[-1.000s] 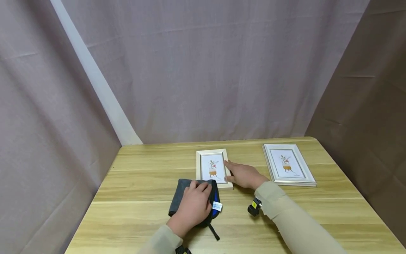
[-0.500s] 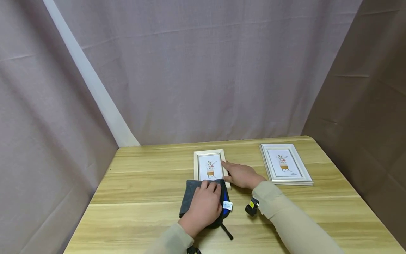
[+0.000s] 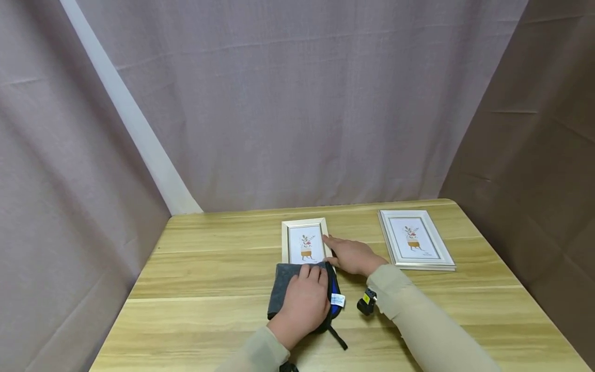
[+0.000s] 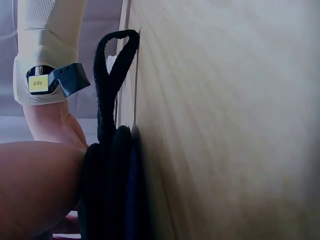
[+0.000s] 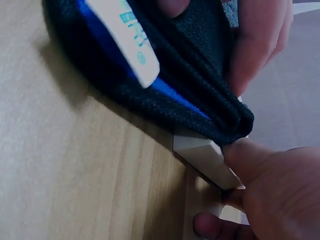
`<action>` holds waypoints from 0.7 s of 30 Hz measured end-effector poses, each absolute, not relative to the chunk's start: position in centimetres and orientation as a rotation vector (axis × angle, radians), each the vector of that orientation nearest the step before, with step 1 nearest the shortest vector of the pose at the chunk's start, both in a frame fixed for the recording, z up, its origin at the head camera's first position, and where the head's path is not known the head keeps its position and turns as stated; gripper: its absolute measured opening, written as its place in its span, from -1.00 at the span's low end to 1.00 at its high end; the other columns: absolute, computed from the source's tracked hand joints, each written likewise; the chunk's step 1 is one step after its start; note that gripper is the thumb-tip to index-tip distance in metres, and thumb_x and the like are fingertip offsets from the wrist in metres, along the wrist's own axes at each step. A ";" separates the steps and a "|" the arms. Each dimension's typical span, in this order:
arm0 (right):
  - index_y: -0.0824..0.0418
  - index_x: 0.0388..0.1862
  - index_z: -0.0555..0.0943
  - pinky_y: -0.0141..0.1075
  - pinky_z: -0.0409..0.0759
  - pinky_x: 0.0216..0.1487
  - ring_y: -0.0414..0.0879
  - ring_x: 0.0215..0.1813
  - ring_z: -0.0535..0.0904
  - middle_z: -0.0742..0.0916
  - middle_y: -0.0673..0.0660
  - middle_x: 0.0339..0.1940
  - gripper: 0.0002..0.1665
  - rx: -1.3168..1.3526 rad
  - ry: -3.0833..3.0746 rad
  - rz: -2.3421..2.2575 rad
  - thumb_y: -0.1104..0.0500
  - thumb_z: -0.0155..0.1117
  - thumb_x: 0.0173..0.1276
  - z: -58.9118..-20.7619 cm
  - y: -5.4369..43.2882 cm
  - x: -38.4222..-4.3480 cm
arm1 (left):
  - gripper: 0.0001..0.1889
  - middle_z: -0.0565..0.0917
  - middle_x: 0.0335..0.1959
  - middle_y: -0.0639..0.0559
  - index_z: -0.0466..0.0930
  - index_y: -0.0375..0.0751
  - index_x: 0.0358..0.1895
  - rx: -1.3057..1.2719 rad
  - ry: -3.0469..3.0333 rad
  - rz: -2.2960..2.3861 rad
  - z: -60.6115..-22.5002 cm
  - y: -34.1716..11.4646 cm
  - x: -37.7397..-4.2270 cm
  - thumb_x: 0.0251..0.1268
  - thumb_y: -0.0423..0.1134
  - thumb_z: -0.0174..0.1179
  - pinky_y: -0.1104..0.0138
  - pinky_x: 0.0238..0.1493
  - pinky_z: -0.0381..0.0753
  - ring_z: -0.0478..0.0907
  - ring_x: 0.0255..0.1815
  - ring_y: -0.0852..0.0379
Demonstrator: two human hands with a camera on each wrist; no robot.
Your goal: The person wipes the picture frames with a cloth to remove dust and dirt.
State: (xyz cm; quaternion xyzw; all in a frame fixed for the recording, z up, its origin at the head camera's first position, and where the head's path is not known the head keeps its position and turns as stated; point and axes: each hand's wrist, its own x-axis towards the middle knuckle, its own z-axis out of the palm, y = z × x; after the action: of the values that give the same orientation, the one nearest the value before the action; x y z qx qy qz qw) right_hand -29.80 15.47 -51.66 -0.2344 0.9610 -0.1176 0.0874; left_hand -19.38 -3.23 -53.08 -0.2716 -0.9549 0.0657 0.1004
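In the head view my left hand [image 3: 304,305] grips a folded dark grey cloth [image 3: 283,289] with black edging, a blue inner side, a white tag and a hanging loop. The cloth lies over the near end of a cream picture frame [image 3: 285,240] that holds a flower-pot print. My right hand [image 3: 354,256] holds that frame by its right side. In the right wrist view its thumb [image 5: 245,155] lies on the frame's edge beside the cloth, and its other fingers are partly hidden. The left wrist view shows the cloth's black loop [image 4: 102,85] beside the left hand.
A white picture frame [image 3: 392,243] with a similar print lies flat at the right of the wooden table [image 3: 200,274]. It seems to lie on another frame. Grey curtains [image 3: 288,103] stand behind the table.
My left hand has slid the cloth to the right across the near end of the cream frame. The right hand keeps its place on the frame. The view has shifted slightly.
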 end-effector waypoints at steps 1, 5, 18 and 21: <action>0.20 0.82 0.19 0.22 0.49 0.50 0.28 0.60 0.46 0.40 0.28 0.72 -0.12 -0.696 2.860 -0.349 -0.13 0.22 0.75 -51.6 15.5 -29.8 | -0.28 0.67 0.32 -0.11 0.62 -0.22 0.49 -0.798 -2.819 0.202 -53.0 -3.3 -19.3 0.45 0.18 0.41 0.13 -0.05 0.72 0.50 0.25 -0.09; 0.19 0.83 0.18 0.23 0.46 0.52 0.28 0.62 0.43 0.39 0.27 0.73 -0.11 -0.683 2.853 -0.344 -0.13 0.22 0.75 -51.7 15.5 -29.9 | -0.30 0.69 0.28 -0.13 0.64 -0.24 0.46 -0.804 -2.806 0.204 -52.6 -3.4 -19.2 0.43 0.16 0.43 0.15 -0.08 0.73 0.52 0.24 -0.08; 0.18 0.84 0.16 0.21 0.42 0.56 0.26 0.66 0.38 0.38 0.26 0.74 -0.08 -0.643 2.823 -0.354 -0.17 0.22 0.74 -51.5 15.5 -30.0 | -0.45 0.76 0.29 -0.02 0.75 -0.18 0.38 -0.830 -2.817 0.081 -51.9 -6.7 -19.9 0.50 0.08 0.37 0.15 -0.07 0.75 0.58 0.19 -0.02; 0.18 0.84 0.15 0.21 0.42 0.56 0.25 0.66 0.38 0.38 0.26 0.74 -0.07 -0.641 2.820 -0.354 -0.18 0.22 0.74 -51.5 15.4 -29.9 | -0.49 0.76 0.30 -0.01 0.76 -0.17 0.36 -0.828 -2.816 0.032 -51.9 -7.9 -20.0 0.49 0.03 0.38 0.17 0.01 0.75 0.59 0.19 -0.01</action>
State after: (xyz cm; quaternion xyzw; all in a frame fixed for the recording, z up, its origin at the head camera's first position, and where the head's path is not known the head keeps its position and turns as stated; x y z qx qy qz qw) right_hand -29.89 15.44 -51.47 -0.2185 0.9616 -0.1208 0.1140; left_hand -19.96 -7.89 -51.85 -0.2807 -0.9542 0.0110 0.1030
